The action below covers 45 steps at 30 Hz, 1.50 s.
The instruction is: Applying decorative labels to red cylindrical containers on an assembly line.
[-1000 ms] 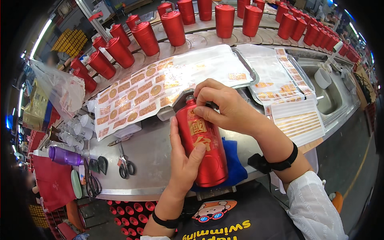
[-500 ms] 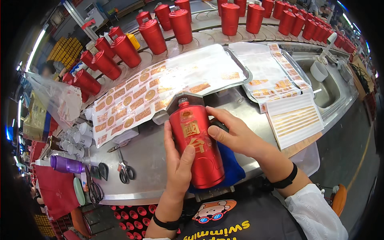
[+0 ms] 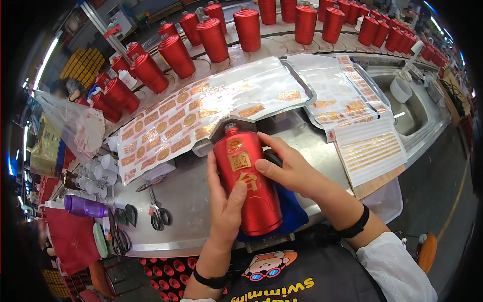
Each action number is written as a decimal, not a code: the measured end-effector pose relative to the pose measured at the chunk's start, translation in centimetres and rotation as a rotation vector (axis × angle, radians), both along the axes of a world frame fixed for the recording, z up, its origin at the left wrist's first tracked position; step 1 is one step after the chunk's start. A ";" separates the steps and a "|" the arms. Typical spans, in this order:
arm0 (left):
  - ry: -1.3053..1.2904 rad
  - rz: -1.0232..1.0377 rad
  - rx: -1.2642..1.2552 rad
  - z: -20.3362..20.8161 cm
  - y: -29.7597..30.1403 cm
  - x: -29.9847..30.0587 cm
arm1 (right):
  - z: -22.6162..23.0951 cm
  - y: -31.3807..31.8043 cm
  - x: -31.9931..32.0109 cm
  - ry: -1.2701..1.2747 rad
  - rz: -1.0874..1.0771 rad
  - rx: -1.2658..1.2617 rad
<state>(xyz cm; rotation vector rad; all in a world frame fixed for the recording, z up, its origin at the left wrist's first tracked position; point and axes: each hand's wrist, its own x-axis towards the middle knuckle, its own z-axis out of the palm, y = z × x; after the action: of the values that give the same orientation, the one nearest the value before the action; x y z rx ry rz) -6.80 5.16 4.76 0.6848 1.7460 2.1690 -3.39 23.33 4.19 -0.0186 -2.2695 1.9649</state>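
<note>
A red bottle (image 3: pixel 261 211) with gold characters lies tilted in front of me, its neck pointing away against a dark angled rest (image 3: pixel 240 121). My left hand (image 3: pixel 224 209) is wrapped along its left side, thumb on the front below the gold characters. My right hand (image 3: pixel 292 168) grips the upper right side, and its thumb presses on the front beside the upper character. A small gold and red emblem (image 3: pixel 235 145) sits near the shoulder. Beneath the bottle's right side shows a blue cloth (image 3: pixel 293 211).
Sheets of gold decals (image 3: pixel 171 123) cover the bench beyond the bottle, and a striped decal sheet (image 3: pixel 372 151) lies at right. Scissors (image 3: pixel 158 215) and a purple bottle (image 3: pixel 83 206) are at left. Red bottles (image 3: pixel 211 40) line a curved conveyor (image 3: pixel 274 43); a sink (image 3: pixel 415 113) is far right.
The red bottles on the conveyor have shifted to the right. My right thumb has slid slightly left on the bottle, while my left hand has hardly moved.
</note>
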 end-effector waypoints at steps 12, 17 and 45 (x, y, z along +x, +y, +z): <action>-0.024 0.006 0.022 -0.1 0.0 0.0 | -0.1 0.1 0.0 -0.030 0.037 -0.098; -0.068 0.007 0.056 0.4 0.3 0.5 | 0.0 0.3 0.6 0.011 0.071 0.035; -0.064 0.083 -0.013 0.5 0.3 -1.8 | 0.5 -0.3 0.9 0.058 0.100 0.047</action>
<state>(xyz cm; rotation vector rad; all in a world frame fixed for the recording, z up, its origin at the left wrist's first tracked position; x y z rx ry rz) -8.57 5.42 5.28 0.5431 1.7843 2.2065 -2.53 23.02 4.69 0.1586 -2.3205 1.9318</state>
